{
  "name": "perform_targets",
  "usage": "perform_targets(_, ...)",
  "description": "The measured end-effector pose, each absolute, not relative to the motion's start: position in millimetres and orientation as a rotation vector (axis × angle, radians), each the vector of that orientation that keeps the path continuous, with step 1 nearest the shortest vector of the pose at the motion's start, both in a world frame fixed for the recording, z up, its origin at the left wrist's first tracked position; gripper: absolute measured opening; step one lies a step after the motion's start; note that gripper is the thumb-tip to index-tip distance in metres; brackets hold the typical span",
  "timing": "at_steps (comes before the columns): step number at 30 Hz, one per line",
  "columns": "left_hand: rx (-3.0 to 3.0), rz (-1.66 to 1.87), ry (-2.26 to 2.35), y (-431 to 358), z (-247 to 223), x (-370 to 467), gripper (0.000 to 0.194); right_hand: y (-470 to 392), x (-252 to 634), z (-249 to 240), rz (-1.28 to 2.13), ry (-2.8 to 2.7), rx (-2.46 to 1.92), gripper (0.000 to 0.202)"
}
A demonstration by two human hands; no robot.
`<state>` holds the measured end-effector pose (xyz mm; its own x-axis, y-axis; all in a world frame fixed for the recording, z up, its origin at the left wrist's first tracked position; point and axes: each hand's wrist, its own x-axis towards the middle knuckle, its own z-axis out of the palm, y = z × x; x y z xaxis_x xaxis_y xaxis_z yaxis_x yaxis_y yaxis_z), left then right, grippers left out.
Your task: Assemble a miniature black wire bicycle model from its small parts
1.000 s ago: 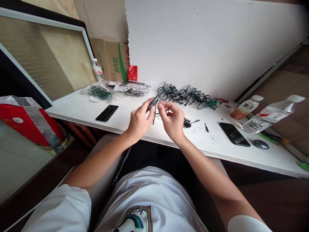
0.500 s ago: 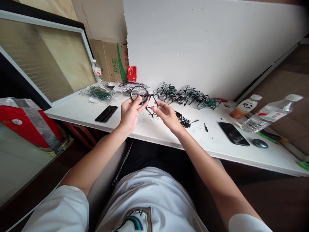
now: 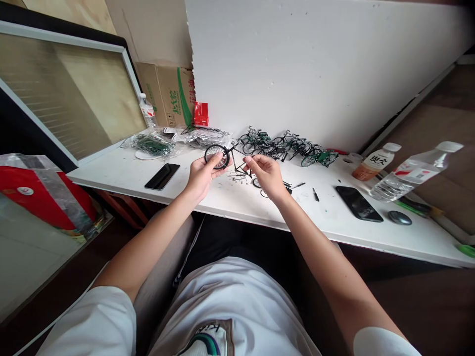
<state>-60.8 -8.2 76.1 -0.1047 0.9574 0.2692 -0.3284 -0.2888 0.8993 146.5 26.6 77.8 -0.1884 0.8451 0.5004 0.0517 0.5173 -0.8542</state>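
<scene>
Above the white tabletop [image 3: 178, 198] I hold a miniature bicycle in both hands. Its black spoked front wheel [image 3: 215, 150] is pinched between the thumb and fingers of my left hand [image 3: 202, 177]. The thin black bicycle frame [image 3: 235, 159] reaches from that wheel to my right hand [image 3: 266, 174]. The thumb and fingertips of my right hand close on the frame's rear end, and no rear wheel shows there. Just below lie loose thin black parts [image 3: 240, 177] and another small black wheeled piece [image 3: 264, 192], partly hidden by my right hand.
Assembled miniature bicycles [image 3: 282, 146] stand along the wall. Bagged parts [image 3: 154, 144] lie back left, near a phone [image 3: 162, 176]. On the right are a small black tool [image 3: 315, 194], another phone [image 3: 359, 203], a round dark object [image 3: 400, 217], a drink bottle [image 3: 376, 162] and a water bottle [image 3: 415, 173].
The bicycle has come slightly lower and to the right, with its frame turned. My right fingers have gone from spread beside the frame to a pinch at its rear end.
</scene>
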Motion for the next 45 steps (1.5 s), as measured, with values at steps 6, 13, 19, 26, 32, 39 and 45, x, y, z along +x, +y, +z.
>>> perform_targets(6,1.135,1.308,0.849,0,68,-69,0.049,39,156,73,0.655,-1.532,-0.882,0.05)
perform_targets(13,1.351,1.202,0.871,1,58,-67,0.046,36,156,71,0.716,-1.747,-0.855,0.049)
perform_targets(19,1.42,1.269,0.953,11,47,-74,0.053,52,167,67,0.689,-1.72,-0.934,0.061)
perform_targets(26,1.597,1.247,1.076,22,38,-84,0.059,75,226,74,0.487,-1.941,-1.238,0.031)
perform_targets(32,1.744,1.219,1.157,33,21,-87,0.068,73,261,82,0.575,-2.317,-1.64,0.015)
perform_targets(39,1.812,1.252,1.198,29,18,-82,0.061,67,248,76,0.551,-2.388,-1.824,0.012)
perform_targets(45,1.661,1.258,1.151,22,24,-76,0.062,68,239,70,0.425,-2.385,-1.852,0.019)
